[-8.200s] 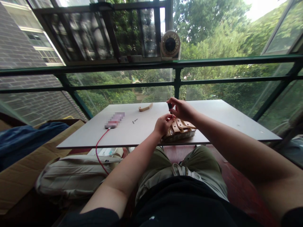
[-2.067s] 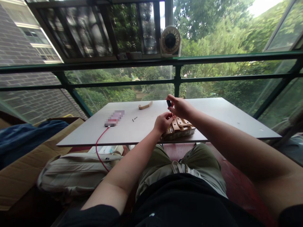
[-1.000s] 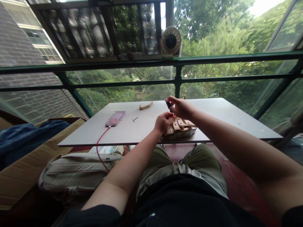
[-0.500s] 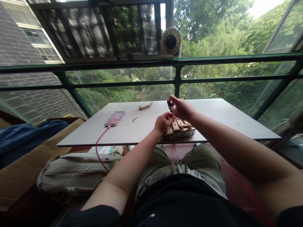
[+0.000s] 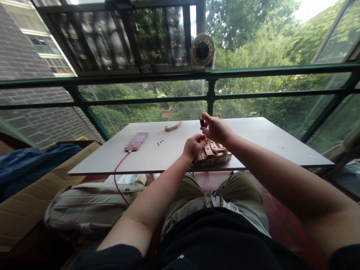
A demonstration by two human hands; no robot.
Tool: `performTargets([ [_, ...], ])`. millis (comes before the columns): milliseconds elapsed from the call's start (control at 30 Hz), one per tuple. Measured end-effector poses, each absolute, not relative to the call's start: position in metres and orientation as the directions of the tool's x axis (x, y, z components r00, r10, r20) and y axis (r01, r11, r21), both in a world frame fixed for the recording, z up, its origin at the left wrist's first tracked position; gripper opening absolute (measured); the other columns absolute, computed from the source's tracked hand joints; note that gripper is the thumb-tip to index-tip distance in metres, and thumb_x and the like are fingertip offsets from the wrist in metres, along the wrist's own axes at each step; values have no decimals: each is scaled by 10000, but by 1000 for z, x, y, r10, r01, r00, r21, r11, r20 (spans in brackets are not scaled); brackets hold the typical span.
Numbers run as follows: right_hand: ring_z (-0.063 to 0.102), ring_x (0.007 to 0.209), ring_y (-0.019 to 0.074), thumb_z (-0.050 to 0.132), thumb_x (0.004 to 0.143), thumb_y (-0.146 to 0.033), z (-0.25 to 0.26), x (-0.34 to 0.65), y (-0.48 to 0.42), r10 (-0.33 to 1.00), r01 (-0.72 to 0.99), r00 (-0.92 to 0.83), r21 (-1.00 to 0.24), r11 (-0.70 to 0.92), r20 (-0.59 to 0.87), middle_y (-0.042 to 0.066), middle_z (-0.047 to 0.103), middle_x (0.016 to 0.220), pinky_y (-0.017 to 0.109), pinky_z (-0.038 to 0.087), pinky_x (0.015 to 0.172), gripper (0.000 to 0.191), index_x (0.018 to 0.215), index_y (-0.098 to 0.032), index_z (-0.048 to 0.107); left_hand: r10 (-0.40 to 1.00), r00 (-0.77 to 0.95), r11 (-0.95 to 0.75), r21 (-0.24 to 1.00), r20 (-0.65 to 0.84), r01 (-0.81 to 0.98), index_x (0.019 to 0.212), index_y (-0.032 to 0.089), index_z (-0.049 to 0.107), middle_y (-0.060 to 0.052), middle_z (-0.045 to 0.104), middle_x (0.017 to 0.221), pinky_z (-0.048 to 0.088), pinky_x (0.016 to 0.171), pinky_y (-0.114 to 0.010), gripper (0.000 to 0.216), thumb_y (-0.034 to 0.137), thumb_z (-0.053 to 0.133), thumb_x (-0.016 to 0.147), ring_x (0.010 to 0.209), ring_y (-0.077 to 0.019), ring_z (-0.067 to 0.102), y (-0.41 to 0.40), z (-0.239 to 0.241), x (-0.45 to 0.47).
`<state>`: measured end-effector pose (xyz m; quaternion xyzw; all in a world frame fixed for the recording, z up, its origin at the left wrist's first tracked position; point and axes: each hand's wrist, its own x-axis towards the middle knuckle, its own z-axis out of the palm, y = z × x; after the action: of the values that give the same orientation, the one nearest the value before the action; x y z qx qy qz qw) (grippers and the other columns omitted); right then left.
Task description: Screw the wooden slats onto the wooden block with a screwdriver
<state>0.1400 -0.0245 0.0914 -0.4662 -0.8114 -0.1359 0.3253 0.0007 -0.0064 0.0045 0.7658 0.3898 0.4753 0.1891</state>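
Right hand (image 5: pixel 216 128) curls round a black tool (image 5: pixel 202 123); left hand (image 5: pixel 193 146) is at the wooden pieces (image 5: pixel 209 151) mid-frame, can't tell its grip. Looks partway: two screw-like bits (image 5: pixel 161 141) and a curved piece (image 5: pixel 173 128) lie loose left of centre.

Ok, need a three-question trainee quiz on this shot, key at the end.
1. Which hand grips the black-handled tool? A: left hand. B: right hand. C: neither.
2. True or false: the curved wooden piece lies farther from the person than the small dark pieces.
3. Fill in: the cable hanging over the front edge of the table is ____ in colour.

Key: 1 B; 2 true; 3 red.
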Motion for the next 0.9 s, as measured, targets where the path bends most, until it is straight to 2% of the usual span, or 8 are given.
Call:
performTargets([
  [167,589,701,211,574,795,-240,93,139,-25,674,850,-365,-65,523,642,42,662,800,279,340,596,326,1109,-211,492,777,248,-625,665,578,409,948,173,665,-27,727,865,490,681,-230,171,257,598,814,701,-124,644,-6,3,1],
  [367,573,686,214,595,775,-270,98,139,-26,681,834,-392,-73,547,618,58,660,811,291,343,596,365,1116,-197,491,776,237,-624,654,585,427,867,158,688,-29,725,820,472,681,-235,139,253,611,801,697,-130,630,-5,4,0],
  [467,563,672,204,592,776,-289,101,141,-26,673,798,-428,-98,595,604,67,665,844,291,353,595,398,1149,-190,492,777,237,-622,650,584,437,859,154,693,-29,726,814,466,673,-235,140,249,608,802,693,-131,628,-4,4,0],
  [667,559,617,133,471,828,-174,95,146,-19,653,701,-453,-210,681,606,39,680,897,240,379,569,339,1165,-200,503,780,244,-618,645,577,449,904,170,702,-34,736,856,474,696,-240,160,254,607,807,732,-141,645,-3,4,1],
  [800,550,606,114,510,821,-203,90,148,-13,650,677,-411,-262,687,639,50,672,958,233,396,578,277,1095,-182,535,779,253,-620,646,573,445,922,180,708,-34,740,880,482,710,-240,171,262,600,817,750,-143,654,-5,5,2],
  [900,548,622,127,564,789,-214,91,146,-10,645,684,-390,-262,680,657,39,665,896,242,392,591,258,1046,-188,572,782,259,-618,653,567,437,951,180,707,-35,741,898,491,728,-236,188,260,598,821,755,-138,659,-8,5,2],
])
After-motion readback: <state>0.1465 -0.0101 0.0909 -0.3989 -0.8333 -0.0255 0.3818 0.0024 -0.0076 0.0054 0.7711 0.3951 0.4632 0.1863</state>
